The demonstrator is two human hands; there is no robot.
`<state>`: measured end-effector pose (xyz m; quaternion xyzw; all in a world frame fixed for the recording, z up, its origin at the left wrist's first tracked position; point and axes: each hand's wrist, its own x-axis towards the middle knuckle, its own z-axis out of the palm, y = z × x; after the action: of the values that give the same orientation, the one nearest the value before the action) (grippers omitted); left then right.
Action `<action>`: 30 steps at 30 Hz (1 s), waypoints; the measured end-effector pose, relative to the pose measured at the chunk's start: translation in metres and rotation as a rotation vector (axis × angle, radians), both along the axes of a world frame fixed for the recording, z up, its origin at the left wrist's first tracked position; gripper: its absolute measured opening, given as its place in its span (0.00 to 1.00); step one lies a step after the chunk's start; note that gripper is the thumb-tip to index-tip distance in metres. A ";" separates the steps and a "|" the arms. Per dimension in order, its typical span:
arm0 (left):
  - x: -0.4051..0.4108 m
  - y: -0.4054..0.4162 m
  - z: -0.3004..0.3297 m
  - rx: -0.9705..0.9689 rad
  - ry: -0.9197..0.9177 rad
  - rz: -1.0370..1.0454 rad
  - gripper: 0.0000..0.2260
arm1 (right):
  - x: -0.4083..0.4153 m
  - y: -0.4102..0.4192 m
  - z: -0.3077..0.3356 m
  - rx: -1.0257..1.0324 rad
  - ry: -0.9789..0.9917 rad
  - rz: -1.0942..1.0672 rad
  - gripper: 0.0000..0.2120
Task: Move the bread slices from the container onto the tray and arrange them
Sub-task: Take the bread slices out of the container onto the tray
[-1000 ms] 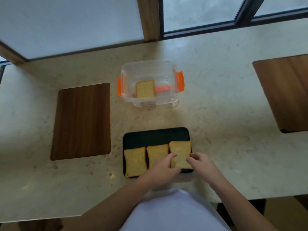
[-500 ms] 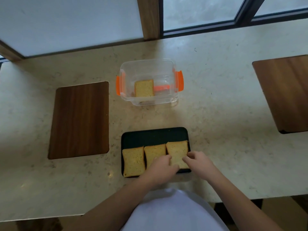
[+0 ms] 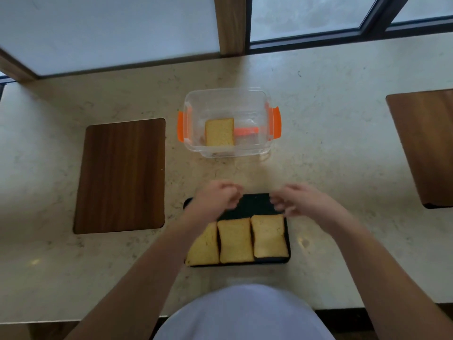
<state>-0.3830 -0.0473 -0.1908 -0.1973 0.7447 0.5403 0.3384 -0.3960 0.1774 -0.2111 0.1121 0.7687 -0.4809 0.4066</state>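
Note:
Three bread slices lie side by side along the near half of the black tray (image 3: 255,204): a left slice (image 3: 204,249) partly under my left forearm, a middle slice (image 3: 235,240) and a right slice (image 3: 268,235). One more bread slice (image 3: 219,132) rests in the clear container (image 3: 245,99) with orange latches, farther back. My left hand (image 3: 215,198) and my right hand (image 3: 301,200) hover over the tray's far edge, blurred, fingers loosely curled, holding nothing.
The tray and container sit on a pale stone counter. A dark wooden board (image 3: 121,175) is inset to the left and another wooden board (image 3: 426,146) to the right. Windows line the counter's far edge.
Both hands have let go of the right slice and moved away from me, from the tray's near edge to its far edge. The slices stay in a row.

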 end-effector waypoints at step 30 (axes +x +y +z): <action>-0.200 -0.007 -0.083 -0.558 0.000 0.089 0.14 | -0.197 -0.140 -0.048 0.046 -0.307 -0.376 0.10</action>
<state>-0.5829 -0.0541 -0.2734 -0.3153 0.8552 0.3289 0.2469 -0.5931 0.0378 -0.2591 0.3342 0.6742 -0.5080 0.4192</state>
